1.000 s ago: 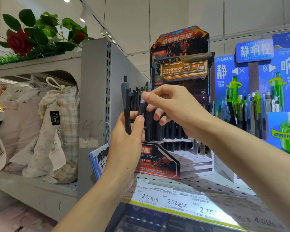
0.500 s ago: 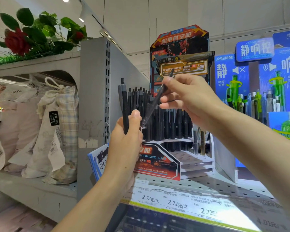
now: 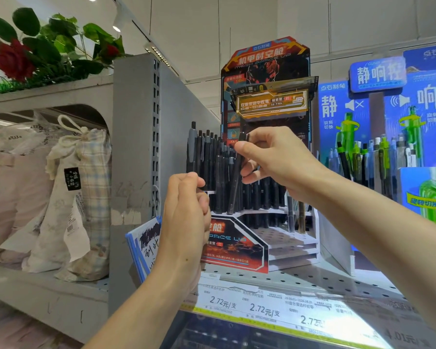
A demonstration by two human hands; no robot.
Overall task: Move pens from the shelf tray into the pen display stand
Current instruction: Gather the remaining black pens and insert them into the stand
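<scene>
A tiered pen display stand (image 3: 291,241) with a red and black front panel stands on the perforated shelf, holding several black pens upright. My right hand (image 3: 275,159) pinches one black pen (image 3: 234,185) near its top, the tip down at the stand's upper tier. My left hand (image 3: 186,210) is raised in front of the stand's left side, fingers closed around a bundle of black pens (image 3: 195,152) that sticks up above it. The shelf tray is not visible.
A grey shelf upright (image 3: 136,147) stands left of the stand, with cloth bags (image 3: 68,197) beyond it. A blue display (image 3: 393,137) with green and white pens is at right. Price labels (image 3: 262,308) run along the shelf's front edge. Artificial roses (image 3: 13,59) sit on top.
My right hand has drawn one pen out of the left hand's bundle, swung it upright and lowered its tip to the stand's upper tier. My left hand has sunk slightly.
</scene>
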